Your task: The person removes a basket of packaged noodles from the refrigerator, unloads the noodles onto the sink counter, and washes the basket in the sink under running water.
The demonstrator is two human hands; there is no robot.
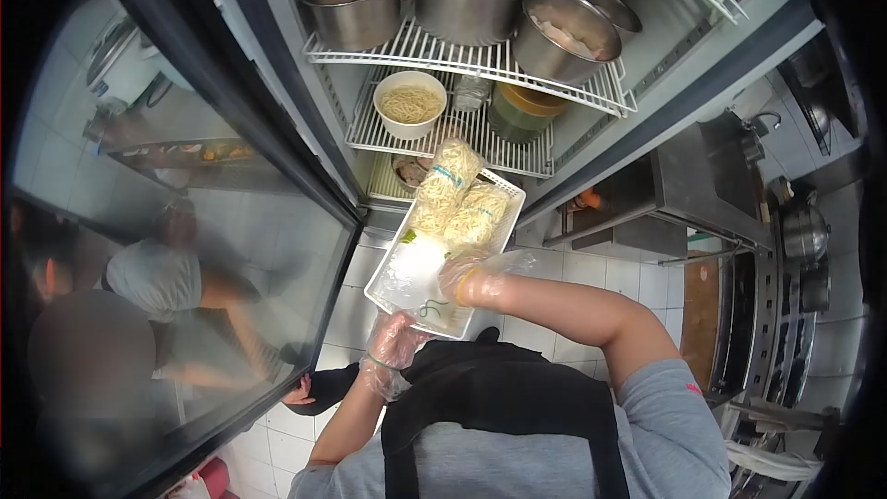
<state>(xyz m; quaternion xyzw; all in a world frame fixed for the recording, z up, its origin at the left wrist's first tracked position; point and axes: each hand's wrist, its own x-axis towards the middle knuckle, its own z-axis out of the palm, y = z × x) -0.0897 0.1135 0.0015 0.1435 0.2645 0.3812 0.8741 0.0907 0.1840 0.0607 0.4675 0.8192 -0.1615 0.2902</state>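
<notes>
A white plastic basket (376,288) is tilted in front of me, its far end at the open fridge. Two clear bags of pale, thin strands with blue print, an upper bag (450,169) and a lower bag (479,212), lie in its far half. My left hand (393,342), in a clear plastic glove with a green band, is closed on the near left rim. My right hand (467,279), gloved with a yellowish band, reaches over the right side into the basket, just below the bags. Its fingertips are hidden. A green strand (431,309) lies near the basket's near end.
Wire shelves hold a steel pot (353,5), a pot with pale pieces (571,35), a white bowl of strands (410,104) and a yellow-lidded container (525,111). The glass door (212,249) stands open at left; another person's hand (298,391) is by its edge. A steel table (688,176) stands right.
</notes>
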